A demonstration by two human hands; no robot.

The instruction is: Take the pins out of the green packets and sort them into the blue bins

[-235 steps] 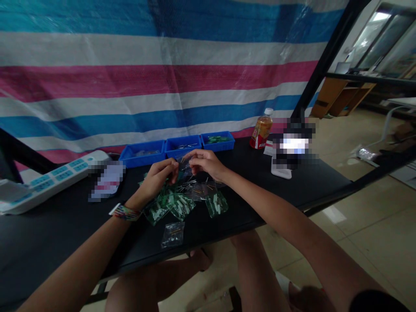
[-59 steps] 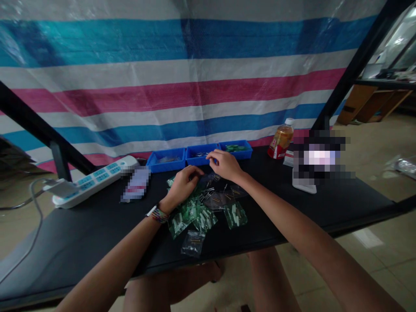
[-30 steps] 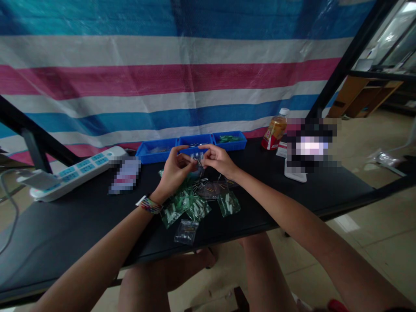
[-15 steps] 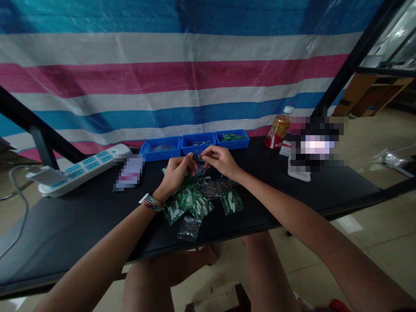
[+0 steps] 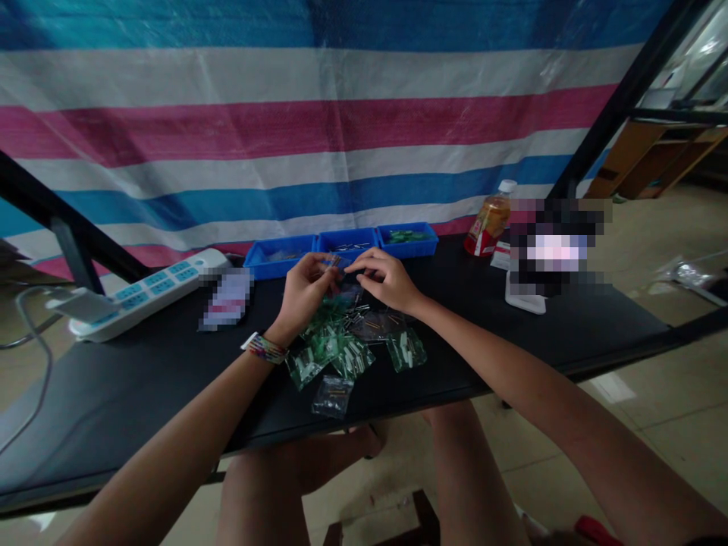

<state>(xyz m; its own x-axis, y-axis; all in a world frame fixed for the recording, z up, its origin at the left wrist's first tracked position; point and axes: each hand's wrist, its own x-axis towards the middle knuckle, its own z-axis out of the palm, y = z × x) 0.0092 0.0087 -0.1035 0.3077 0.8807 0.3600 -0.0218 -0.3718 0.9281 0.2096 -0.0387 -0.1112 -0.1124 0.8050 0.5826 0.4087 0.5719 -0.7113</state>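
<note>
My left hand (image 5: 305,294) pinches a small clear plastic bag (image 5: 340,263) with thin metal pins in it. My right hand (image 5: 390,282) hovers just right of the bag, thumb and forefinger apart, with nothing visible between them. Beneath both hands lies a pile of green-tinted bags (image 5: 324,341) holding pale pieces, with loose metal pins (image 5: 356,315) by it. Clear bags with brass-coloured pins (image 5: 374,326) lie under my right wrist. One green bag (image 5: 406,349) is to the right, and a clear bag (image 5: 333,396) sits near the table's front edge.
Three blue trays stand behind my hands: the left one (image 5: 273,269), the middle one (image 5: 324,241) with metal pins, the right one (image 5: 415,249) with green bags. A power strip (image 5: 153,292) is at left. A drink bottle (image 5: 489,224) and a white object (image 5: 524,303) are at right.
My right fingers have come away from the small bag and spread. The bag has shifted slightly left and up with my left hand.
</note>
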